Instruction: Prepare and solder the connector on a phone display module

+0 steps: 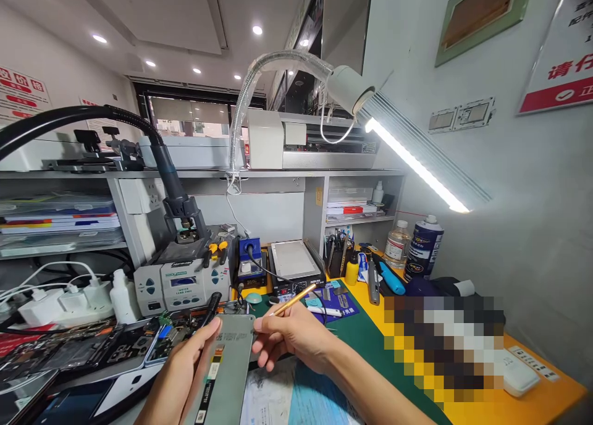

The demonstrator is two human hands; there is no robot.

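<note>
My left hand (186, 356) grips a phone display panel (234, 375) by its left edge, thumb near the top corner. The panel's greenish-grey back faces me, with a dark flex cable and white labels along its left part. In my right hand (299, 332) is a slim gold pen-shaped tool (299, 298), pinched between thumb and fingers. Its rear end points up and to the right. The working end lies at the panel's upper right corner, where my fingertips also are; the tip itself is too small to make out.
A green mat (365, 351) covers the bench. Phone parts (120, 351) crowd the left, beside a rework station (183, 286). Behind the hands stand a soldering station (250, 264) and a hot plate (296, 261). A lit lamp (417, 165) hangs overhead; a spray can (424, 249) stands right.
</note>
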